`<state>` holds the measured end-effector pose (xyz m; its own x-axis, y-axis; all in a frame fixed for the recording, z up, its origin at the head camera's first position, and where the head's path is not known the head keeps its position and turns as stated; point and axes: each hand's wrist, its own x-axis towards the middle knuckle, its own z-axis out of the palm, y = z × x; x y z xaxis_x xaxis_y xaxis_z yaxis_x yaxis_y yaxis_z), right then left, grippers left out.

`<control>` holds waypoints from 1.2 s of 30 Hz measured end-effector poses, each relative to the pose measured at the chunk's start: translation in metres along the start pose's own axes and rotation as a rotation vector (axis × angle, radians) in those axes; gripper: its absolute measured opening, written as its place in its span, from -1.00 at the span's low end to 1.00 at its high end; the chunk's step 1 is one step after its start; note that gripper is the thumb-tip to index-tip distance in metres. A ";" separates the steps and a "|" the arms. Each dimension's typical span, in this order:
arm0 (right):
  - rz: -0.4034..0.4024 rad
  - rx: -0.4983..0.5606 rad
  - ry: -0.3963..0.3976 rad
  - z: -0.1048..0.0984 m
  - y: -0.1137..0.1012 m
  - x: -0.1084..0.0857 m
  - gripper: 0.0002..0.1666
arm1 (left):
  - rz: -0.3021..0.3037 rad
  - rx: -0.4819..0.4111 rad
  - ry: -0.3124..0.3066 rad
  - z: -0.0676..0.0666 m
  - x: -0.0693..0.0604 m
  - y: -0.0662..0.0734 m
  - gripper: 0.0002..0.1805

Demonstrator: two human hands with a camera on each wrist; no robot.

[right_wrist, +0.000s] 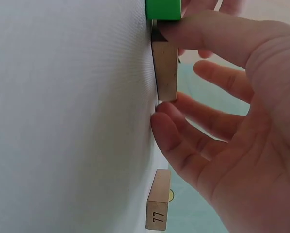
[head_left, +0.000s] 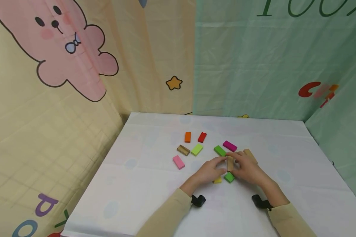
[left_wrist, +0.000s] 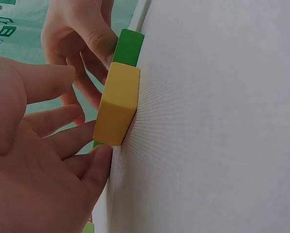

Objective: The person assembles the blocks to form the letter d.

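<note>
Your right hand is pinching the wooden block end to end, long axis running toward the bench's far edge, your left hand waiting alongside, fingers parted.

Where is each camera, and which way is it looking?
Head: on the person's head, facing forward and down at the white table; both sleeves, the left hand and the right hand show.
Left wrist: on that wrist, facing the yellow block; the left hand shows, with the right hand beyond.
Right wrist: on that wrist, facing the wooden block the right hand pinches; that hand shows, with a bit of the left hand.
Shared: head and right wrist both show that wooden block.
</note>
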<state>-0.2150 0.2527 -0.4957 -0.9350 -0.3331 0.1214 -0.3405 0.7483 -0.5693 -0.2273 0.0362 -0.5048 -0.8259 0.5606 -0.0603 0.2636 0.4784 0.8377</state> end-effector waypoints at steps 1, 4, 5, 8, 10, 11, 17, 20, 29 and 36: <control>-0.003 0.011 -0.010 0.000 0.000 0.000 -0.18 | 0.005 0.011 0.002 0.000 0.000 0.000 -0.41; -0.012 0.027 -0.031 0.001 0.000 0.000 -0.15 | 0.018 0.043 0.005 0.000 0.001 -0.003 -0.37; -0.015 0.028 -0.034 0.001 0.000 -0.001 -0.14 | 0.019 0.052 0.005 0.000 0.002 -0.003 -0.36; -0.022 0.027 -0.037 0.003 0.000 -0.001 -0.12 | 0.013 0.092 0.011 0.001 0.003 -0.004 -0.32; -0.024 0.023 -0.038 0.003 0.000 -0.002 -0.11 | 0.006 0.124 0.014 0.002 0.004 -0.004 -0.30; -0.027 0.021 -0.041 0.003 0.000 -0.002 -0.11 | 0.004 0.139 0.016 0.003 0.004 -0.004 -0.30; -0.029 0.003 -0.046 0.001 -0.003 -0.003 -0.11 | -0.003 0.194 0.027 0.004 0.005 -0.001 -0.29; -0.024 0.003 -0.047 0.002 -0.001 -0.002 -0.10 | -0.006 0.200 0.037 0.004 0.006 0.001 -0.31; -0.036 0.028 -0.041 0.002 0.002 -0.002 -0.08 | 0.012 0.262 0.071 0.007 0.012 0.003 -0.36; -0.031 0.031 -0.046 0.002 0.002 -0.002 -0.08 | 0.041 0.333 0.086 0.009 0.012 0.006 -0.37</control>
<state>-0.2134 0.2539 -0.4990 -0.9182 -0.3824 0.1028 -0.3657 0.7191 -0.5909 -0.2318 0.0517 -0.5055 -0.8468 0.5312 0.0275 0.4334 0.6590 0.6147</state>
